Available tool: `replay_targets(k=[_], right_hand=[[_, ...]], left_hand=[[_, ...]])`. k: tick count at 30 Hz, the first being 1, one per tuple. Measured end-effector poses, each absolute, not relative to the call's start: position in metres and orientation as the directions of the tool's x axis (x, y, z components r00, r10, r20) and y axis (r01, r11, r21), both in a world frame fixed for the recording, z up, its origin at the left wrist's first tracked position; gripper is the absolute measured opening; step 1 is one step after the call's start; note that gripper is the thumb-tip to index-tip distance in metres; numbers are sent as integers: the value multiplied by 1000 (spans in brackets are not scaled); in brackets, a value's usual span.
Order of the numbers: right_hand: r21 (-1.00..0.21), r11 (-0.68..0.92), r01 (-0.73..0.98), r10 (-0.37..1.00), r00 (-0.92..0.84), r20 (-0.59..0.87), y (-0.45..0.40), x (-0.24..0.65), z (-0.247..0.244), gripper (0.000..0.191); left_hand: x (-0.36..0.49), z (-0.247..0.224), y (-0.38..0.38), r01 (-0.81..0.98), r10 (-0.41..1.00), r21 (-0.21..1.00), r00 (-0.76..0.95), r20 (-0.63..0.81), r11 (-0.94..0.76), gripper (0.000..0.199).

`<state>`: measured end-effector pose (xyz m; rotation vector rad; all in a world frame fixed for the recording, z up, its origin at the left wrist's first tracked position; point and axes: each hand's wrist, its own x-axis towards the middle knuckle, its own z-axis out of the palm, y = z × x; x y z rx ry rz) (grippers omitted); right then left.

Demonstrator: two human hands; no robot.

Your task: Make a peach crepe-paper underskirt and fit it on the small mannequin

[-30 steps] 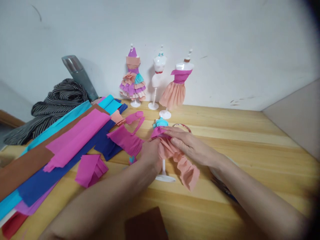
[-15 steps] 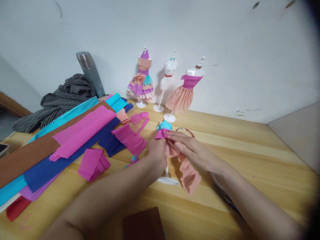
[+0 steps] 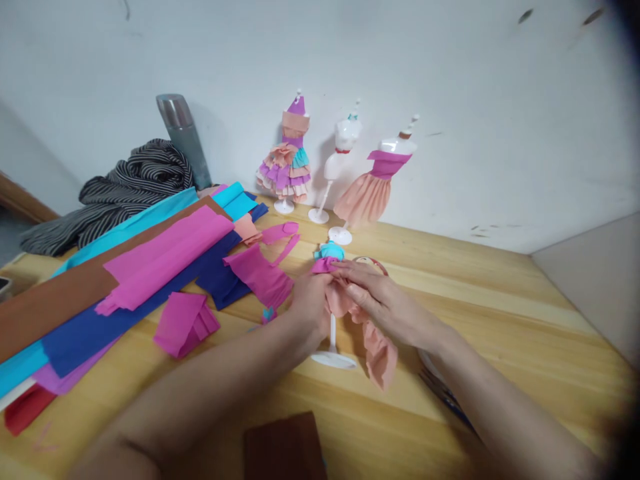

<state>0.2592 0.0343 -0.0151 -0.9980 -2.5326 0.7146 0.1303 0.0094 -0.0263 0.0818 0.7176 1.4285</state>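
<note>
A small dress-form mannequin [image 3: 334,360] stands upright between my hands on its white round base. Turquoise crepe paper [image 3: 331,251] covers its top, with a magenta band [image 3: 323,266] just below. Around its waist my left hand [image 3: 311,303] is closed, pressing the gathered peach crepe paper against the form; its fingertips are partly hidden. My right hand [image 3: 383,293] comes from the other side, fingers together over the same waist, pinching the peach crepe paper strip [image 3: 381,357]. The strip's loose ruffled end hangs down to the right of the stand.
Three mannequins stand by the wall: a ruffled dress [image 3: 286,167], a bare white form [image 3: 346,137], a peach skirt [image 3: 365,197]. Left lie crepe paper sheets [image 3: 165,257], a striped cloth [image 3: 135,177] and a flask [image 3: 185,140]. Brown paper [image 3: 285,448] is at the front, a tape roll [image 3: 373,263] behind my right hand.
The view has shifted slightly. Both hands stay at the mannequin's waist, with my right fingers a little lower and closer to my left hand. The strip's hanging end has turned narrower.
</note>
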Motion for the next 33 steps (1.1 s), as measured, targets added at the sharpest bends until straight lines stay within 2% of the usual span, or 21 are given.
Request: replay_targets(k=[8,14,21,27,33], right_hand=[[-545,668,507,670,-728,144,30,253,-12,48],[-589,622,516,700,-704,123,32,259,-18,52],[-642,574,508,728,-675,118,32,263,-21,60],[-690,545,476,743,-656,135,32,265,-26,55],[-771,463,438,786,-605,128,35,266,-27,57]], left_hand=[[123,-26,7,-871,879,403,65,-472,281,10],[121,-21,6,-875,860,386,62,-507,291,14],[125,-20,-2,-847,873,459,12,-488,268,5],[130,-39,0,-814,873,542,-94,-479,210,11],[131,-40,-1,-793,861,566,-110,-496,225,10]])
